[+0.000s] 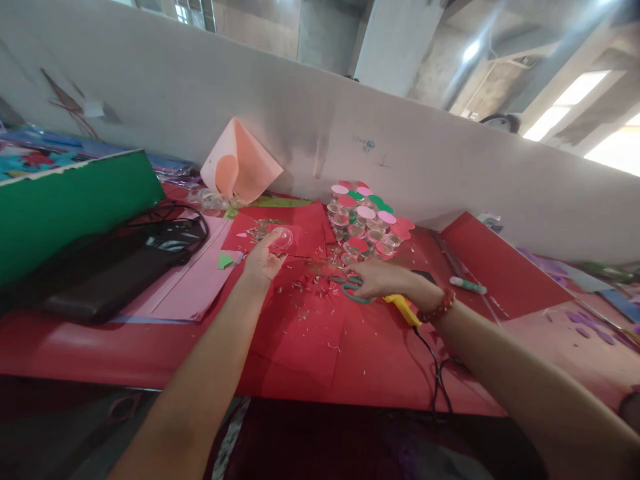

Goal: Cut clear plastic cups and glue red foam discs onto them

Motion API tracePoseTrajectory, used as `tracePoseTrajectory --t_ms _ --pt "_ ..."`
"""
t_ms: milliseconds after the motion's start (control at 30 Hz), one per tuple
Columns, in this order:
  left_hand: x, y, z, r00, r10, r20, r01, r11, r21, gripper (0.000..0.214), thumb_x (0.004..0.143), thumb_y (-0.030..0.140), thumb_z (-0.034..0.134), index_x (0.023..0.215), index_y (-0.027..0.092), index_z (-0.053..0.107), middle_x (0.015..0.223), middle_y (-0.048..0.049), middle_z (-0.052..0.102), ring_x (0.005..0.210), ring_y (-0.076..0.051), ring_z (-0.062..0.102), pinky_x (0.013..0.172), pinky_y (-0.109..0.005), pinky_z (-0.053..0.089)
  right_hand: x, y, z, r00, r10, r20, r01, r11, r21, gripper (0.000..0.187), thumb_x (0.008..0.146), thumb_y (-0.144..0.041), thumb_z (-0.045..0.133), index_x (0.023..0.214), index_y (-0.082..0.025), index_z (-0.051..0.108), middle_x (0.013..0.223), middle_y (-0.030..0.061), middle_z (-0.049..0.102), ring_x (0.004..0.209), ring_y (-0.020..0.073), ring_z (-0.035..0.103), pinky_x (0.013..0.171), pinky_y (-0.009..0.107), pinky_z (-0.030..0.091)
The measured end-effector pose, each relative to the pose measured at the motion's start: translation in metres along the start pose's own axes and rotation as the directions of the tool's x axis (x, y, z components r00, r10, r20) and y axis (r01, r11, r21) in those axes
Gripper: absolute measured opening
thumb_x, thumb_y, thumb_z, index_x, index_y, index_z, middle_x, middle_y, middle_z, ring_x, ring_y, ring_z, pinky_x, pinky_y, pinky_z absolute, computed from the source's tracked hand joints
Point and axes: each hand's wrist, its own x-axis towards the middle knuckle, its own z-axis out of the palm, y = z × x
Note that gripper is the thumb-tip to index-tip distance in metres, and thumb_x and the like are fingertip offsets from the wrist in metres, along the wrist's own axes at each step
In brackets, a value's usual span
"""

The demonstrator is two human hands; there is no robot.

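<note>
A clear plastic cup (283,238) is held by its side in my left hand (265,257), above a red sheet (305,223) strewn with scraps. My right hand (373,278) is closed around a pair of grey-green scissors (353,288), whose blades point left over small cuttings. Just behind the right hand stands a cluster of clear cups with paper discs (365,213) in red, pink and green on them. A yellow glue gun (403,310) with a black cord lies under my right wrist.
On the left sit a black bag (115,273), pink sheets (187,280) and a green box (80,207). A folded peach sheet (240,163) leans on the back wall. To the right are a red board (500,267) and a white-green tube (468,285).
</note>
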Motion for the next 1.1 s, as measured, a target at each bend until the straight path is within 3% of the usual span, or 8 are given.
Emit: tracePoseTrajectory --t_ms 133,267,433,533,667,800,967,1100 --pt "0.001 -0.002 0.0 1.0 -0.001 -0.002 0.001 1.0 0.015 0.017 0.07 0.007 0.07 0.079 0.021 0.066 0.079 0.0025 0.07 0.068 -0.009 0.062 0.073 -0.024 0.044 0.006 -0.014 -0.045 0.976 0.064 0.206 -0.001 0.957 -0.29 0.012 0.06 -0.015 0.068 0.056 -0.019 0.058 0.048 -0.0016 0.051 0.043 0.0103 0.042 0.047 0.027 0.028" --pt "-0.002 -0.001 0.0 1.0 -0.013 0.02 0.013 0.999 0.046 0.017 0.071 0.007 0.069 0.083 0.019 0.066 0.081 0.0013 0.071 0.067 -0.009 0.063 0.07 -0.023 0.045 0.007 -0.012 -0.055 0.986 0.099 0.132 -0.039 0.917 -0.397 0.012 0.06 -0.023 0.075 0.06 -0.02 0.063 0.052 0.0 0.054 0.051 0.0132 0.049 0.053 0.027 0.032" --pt "-0.009 0.002 0.002 0.995 -0.004 0.095 0.0 0.999 0.034 0.03 0.069 0.004 0.068 0.094 0.02 0.064 0.077 0.0018 0.071 0.064 -0.011 0.065 0.061 -0.022 0.048 0.018 0.001 -0.024 0.921 0.23 -0.315 -0.171 0.964 0.205 0.044 0.067 -0.05 0.072 0.098 -0.02 0.068 0.068 0.0022 0.061 0.062 0.016 0.054 0.057 0.028 0.038" --pt "-0.012 0.002 0.002 0.986 -0.026 0.163 0.014 0.997 0.074 0.024 0.069 0.007 0.07 0.091 0.016 0.065 0.073 -0.001 0.072 0.06 -0.012 0.066 0.057 -0.021 0.051 0.03 -0.001 0.016 0.895 0.197 -0.401 0.127 0.749 0.651 0.043 0.076 -0.05 0.06 0.107 -0.021 0.061 0.076 0.0007 0.061 0.071 0.0156 0.056 0.063 0.027 0.044" --pt "-0.012 -0.004 0.0 0.958 -0.002 0.285 -0.013 0.999 0.051 0.018 0.07 0.007 0.069 0.085 0.016 0.066 0.075 -0.001 0.073 0.063 -0.012 0.067 0.06 -0.021 0.053 0.05 -0.009 0.074 0.877 0.233 -0.42 0.252 0.521 0.815 0.047 0.071 -0.05 0.063 0.106 -0.019 0.057 0.072 -0.0021 0.052 0.065 0.0134 0.05 0.062 0.026 0.044" --pt "-0.011 -0.011 -0.002 0.955 -0.013 0.297 -0.006 0.998 0.062 0.019 0.067 0.008 0.072 0.082 0.016 0.065 0.075 -0.0008 0.073 0.062 -0.013 0.068 0.055 -0.021 0.052 0.059 -0.002 0.107 0.797 0.345 -0.495 0.255 0.551 0.795 0.047 0.075 -0.047 0.063 0.112 -0.018 0.054 0.073 -0.0027 0.051 0.067 0.0141 0.05 0.066 0.027 0.046" --pt "-0.018 -0.014 -0.001 0.961 -0.041 0.274 0.03 0.999 0.044 0.026 0.068 0.01 0.074 0.089 0.019 0.065 0.078 0.0004 0.073 0.066 -0.014 0.069 0.059 -0.024 0.053 0.052 0.013 0.11 0.714 0.344 -0.61 0.184 0.748 0.638 0.055 0.071 -0.045 0.07 0.117 -0.018 0.057 0.105 0.0091 0.06 0.1 0.0246 0.056 0.091 0.039 0.045" --pt "-0.026 -0.02 0.002 0.946 -0.049 0.32 0.034 0.998 0.054 0.025 0.07 0.009 0.072 0.091 0.021 0.064 0.081 0.0011 0.073 0.07 -0.015 0.069 0.064 -0.026 0.055 0.047 0.005 0.105 0.745 0.276 -0.607 0.185 0.789 0.586 0.058 0.072 -0.043 0.071 0.122 -0.017 0.06 0.112 0.0123 0.061 0.109 0.0272 0.056 0.096 0.04 0.044"
